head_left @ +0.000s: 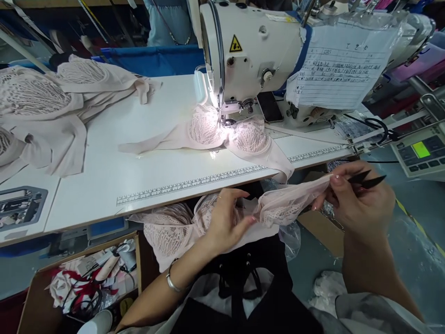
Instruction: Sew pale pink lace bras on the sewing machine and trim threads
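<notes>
A pale pink lace bra (285, 204) stretches across my lap, below the table's front edge. My left hand (224, 225) lies on its lace, thumb and index finger spread apart; the other fingers are partly hidden. At the right, my right hand (363, 197) pinches the raised end of this fabric between thumb and fingers. A dark, two-pointed tool (368, 180), perhaps thread snips, sticks out from the same hand. Another pink lace bra (248, 134) lies on the table under the lit needle area of the sewing machine (253, 46).
More pink bras (38, 102) are heaped at the table's left. A ruler strip (208, 180) runs along its front edge. A phone (270, 107) lies beside the machine, with a written sheet (344, 65) above. A cardboard box (139, 260) of scraps stands lower left; a control panel (422, 150) is at right.
</notes>
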Demonstrator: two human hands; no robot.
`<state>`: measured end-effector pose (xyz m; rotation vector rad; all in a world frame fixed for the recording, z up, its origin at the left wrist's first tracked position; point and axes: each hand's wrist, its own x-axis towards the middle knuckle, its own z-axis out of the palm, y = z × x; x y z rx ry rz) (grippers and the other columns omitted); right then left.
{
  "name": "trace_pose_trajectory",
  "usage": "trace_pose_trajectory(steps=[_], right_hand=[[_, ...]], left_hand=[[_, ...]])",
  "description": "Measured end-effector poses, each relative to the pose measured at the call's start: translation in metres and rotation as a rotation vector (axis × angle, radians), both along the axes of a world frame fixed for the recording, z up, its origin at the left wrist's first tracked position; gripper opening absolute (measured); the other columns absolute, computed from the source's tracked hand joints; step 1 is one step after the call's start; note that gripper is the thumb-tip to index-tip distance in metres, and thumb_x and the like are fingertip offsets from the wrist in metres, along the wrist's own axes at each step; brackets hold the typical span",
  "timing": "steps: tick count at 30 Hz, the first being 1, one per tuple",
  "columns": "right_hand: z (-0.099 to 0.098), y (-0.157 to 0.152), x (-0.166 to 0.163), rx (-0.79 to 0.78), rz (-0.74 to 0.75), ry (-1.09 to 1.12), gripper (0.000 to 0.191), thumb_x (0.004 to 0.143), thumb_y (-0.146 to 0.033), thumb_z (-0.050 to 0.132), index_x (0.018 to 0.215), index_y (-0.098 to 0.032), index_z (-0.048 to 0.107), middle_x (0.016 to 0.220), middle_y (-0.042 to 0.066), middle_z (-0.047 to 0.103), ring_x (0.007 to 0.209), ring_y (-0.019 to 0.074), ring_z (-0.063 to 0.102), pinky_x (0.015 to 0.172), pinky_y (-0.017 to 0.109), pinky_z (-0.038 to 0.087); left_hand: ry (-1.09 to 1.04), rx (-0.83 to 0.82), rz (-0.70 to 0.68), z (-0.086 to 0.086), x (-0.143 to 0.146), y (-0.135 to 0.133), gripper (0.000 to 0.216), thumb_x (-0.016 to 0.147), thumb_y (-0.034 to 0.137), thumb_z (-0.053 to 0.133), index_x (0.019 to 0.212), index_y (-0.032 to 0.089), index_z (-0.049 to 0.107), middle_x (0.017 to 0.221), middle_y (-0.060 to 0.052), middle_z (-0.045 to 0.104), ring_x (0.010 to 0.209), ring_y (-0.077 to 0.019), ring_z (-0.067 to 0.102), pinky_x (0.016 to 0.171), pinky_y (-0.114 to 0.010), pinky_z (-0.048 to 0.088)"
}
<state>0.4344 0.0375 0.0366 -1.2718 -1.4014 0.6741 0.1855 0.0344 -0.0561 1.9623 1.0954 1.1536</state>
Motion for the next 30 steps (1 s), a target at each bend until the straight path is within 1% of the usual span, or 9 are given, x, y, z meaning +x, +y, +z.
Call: trace_pose_trajectory(steps=[2, 3, 6, 9, 12, 15, 20, 23, 30], right_hand=[[-0.003, 0.001, -0.004, 0.070, -0.014, -0.018, 0.013, 0.095, -0.034, 0.067, 0.086, -0.027, 0.061, 0.053, -0.004, 0.056, 0.037, 0.0154, 0.056, 0.035, 0.031, 0.032], [-0.004, 0.001, -0.005, 0.097, -0.013, -0.026, 0.013, 0.094, -0.033, 0.068, 0.086, -0.026, 0.062, 0.053, -0.005, 0.057, 0.037, 0.0157, 0.056, 0.035, 0.031, 0.034], [-0.006, 0.000, -0.004, 0.117, -0.029, -0.025, 0.010, 0.094, -0.032, 0.068, 0.088, -0.026, 0.062, 0.051, -0.005, 0.060, 0.037, 0.0171, 0.056, 0.034, 0.030, 0.035], [-0.009, 0.002, 0.004, 0.083, -0.035, 0.028, 0.012, 0.093, -0.034, 0.069, 0.088, -0.026, 0.062, 0.049, -0.003, 0.062, 0.033, 0.0166, 0.051, 0.031, 0.030, 0.033], [-0.019, 0.008, 0.012, 0.033, 0.013, 0.104, 0.016, 0.091, -0.036, 0.071, 0.086, -0.026, 0.060, 0.048, -0.004, 0.062, 0.030, 0.0148, 0.046, 0.029, 0.028, 0.029], [-0.031, 0.013, 0.017, -0.014, 0.049, 0.144, 0.018, 0.092, -0.037, 0.069, 0.085, -0.027, 0.057, 0.051, -0.004, 0.065, 0.030, 0.0128, 0.044, 0.030, 0.026, 0.028], [-0.040, 0.017, 0.022, -0.200, 0.162, 0.128, 0.021, 0.087, -0.040, 0.075, 0.096, -0.026, 0.062, 0.059, -0.004, 0.067, 0.034, 0.0122, 0.048, 0.034, 0.027, 0.035], [-0.038, 0.019, 0.020, -0.343, 0.145, 0.022, 0.027, 0.083, -0.043, 0.078, 0.097, -0.023, 0.067, 0.059, -0.003, 0.067, 0.034, 0.0118, 0.047, 0.038, 0.029, 0.037], [-0.042, 0.022, 0.014, -0.379, 0.083, -0.011, 0.024, 0.081, -0.047, 0.078, 0.081, -0.025, 0.069, 0.063, 0.001, 0.071, 0.036, 0.0117, 0.044, 0.039, 0.031, 0.038]], left_hand=[[0.007, 0.020, -0.024, -0.008, 0.014, -0.009, 0.058, 0.084, 0.050, 0.075, 0.126, 0.016, 0.054, 0.119, -0.016, 0.066, 0.109, -0.0300, 0.064, 0.092, -0.044, 0.053], [0.027, 0.040, -0.021, -0.012, 0.020, -0.012, 0.053, 0.085, 0.047, 0.075, 0.124, 0.016, 0.056, 0.116, -0.015, 0.067, 0.107, -0.0298, 0.065, 0.091, -0.044, 0.053], [0.017, 0.064, 0.034, -0.021, 0.023, -0.012, 0.010, 0.094, 0.024, 0.062, 0.101, 0.019, 0.063, 0.092, -0.007, 0.071, 0.087, -0.0227, 0.067, 0.078, -0.035, 0.054], [-0.141, -0.085, 0.098, -0.018, 0.008, -0.003, 0.002, 0.090, 0.019, 0.064, 0.089, 0.020, 0.066, 0.083, -0.003, 0.070, 0.076, -0.0174, 0.066, 0.070, -0.028, 0.052], [-0.361, -0.275, 0.119, -0.008, -0.010, 0.005, 0.009, 0.082, 0.023, 0.077, 0.083, 0.020, 0.068, 0.082, -0.002, 0.070, 0.078, -0.0164, 0.065, 0.073, -0.026, 0.052], [-0.502, -0.370, 0.094, -0.001, -0.018, 0.009, 0.011, 0.078, 0.022, 0.081, 0.082, 0.020, 0.072, 0.085, -0.003, 0.070, 0.082, -0.0165, 0.065, 0.075, -0.027, 0.052], [-0.564, -0.289, 0.146, 0.000, -0.016, 0.010, 0.007, 0.078, 0.018, 0.082, 0.083, 0.021, 0.076, 0.086, -0.004, 0.070, 0.085, -0.0168, 0.065, 0.078, -0.028, 0.053], [-0.592, -0.230, 0.187, -0.002, -0.013, 0.010, 0.008, 0.078, 0.016, 0.082, 0.079, 0.021, 0.076, 0.085, -0.004, 0.071, 0.085, -0.0170, 0.066, 0.077, -0.028, 0.053], [-0.629, -0.348, 0.273, -0.005, -0.016, 0.012, 0.020, 0.071, 0.015, 0.084, 0.086, 0.019, 0.072, 0.077, 0.001, 0.067, 0.072, -0.0106, 0.061, 0.067, -0.019, 0.050]])
